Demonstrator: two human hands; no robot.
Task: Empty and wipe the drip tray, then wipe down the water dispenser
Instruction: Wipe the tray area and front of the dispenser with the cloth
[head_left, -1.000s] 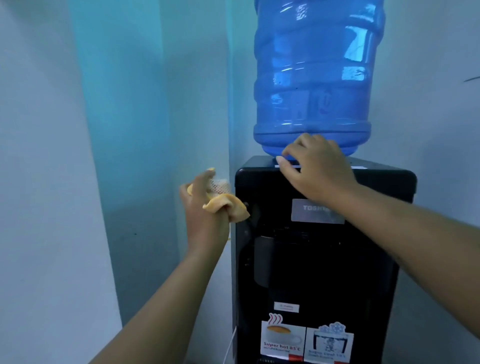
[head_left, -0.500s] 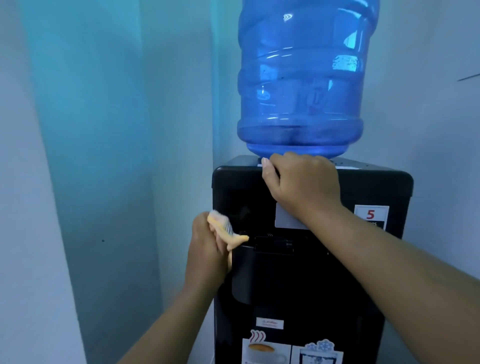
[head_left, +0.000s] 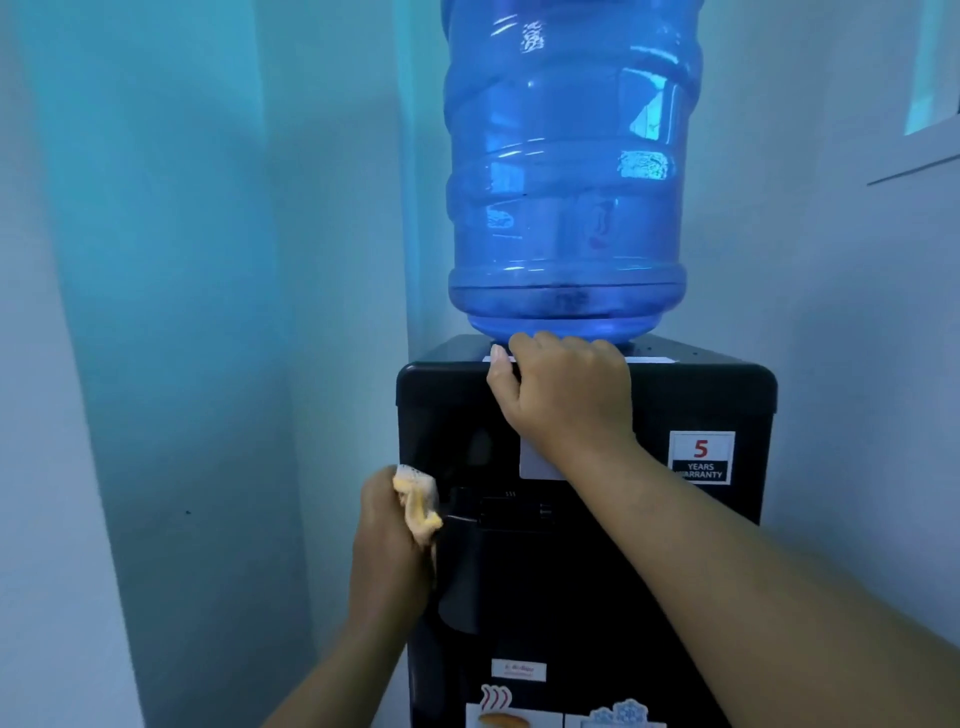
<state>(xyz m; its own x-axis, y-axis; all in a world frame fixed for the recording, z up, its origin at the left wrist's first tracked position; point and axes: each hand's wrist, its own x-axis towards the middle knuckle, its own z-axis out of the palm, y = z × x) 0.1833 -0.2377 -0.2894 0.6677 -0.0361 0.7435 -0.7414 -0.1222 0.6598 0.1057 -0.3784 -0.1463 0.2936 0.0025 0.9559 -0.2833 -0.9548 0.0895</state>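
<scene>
A black water dispenser (head_left: 685, 405) stands in a corner with a big blue bottle (head_left: 566, 171) upside down on top. My left hand (head_left: 389, 545) grips a yellow cloth (head_left: 418, 506) and holds it against the dispenser's left front edge, level with the tap recess. My right hand (head_left: 566, 395) hooks its curled fingers over the top front edge of the dispenser, just under the bottle. The drip tray is out of view.
Pale walls close in on the left (head_left: 182, 312) and behind on the right. A "5 years warranty" sticker (head_left: 701, 457) sits on the upper right front. Hot and cold labels (head_left: 519, 712) show at the bottom edge.
My left hand has moved the cloth down from beside the top left corner to the left front edge at tap level. My right hand has stayed on the top edge.
</scene>
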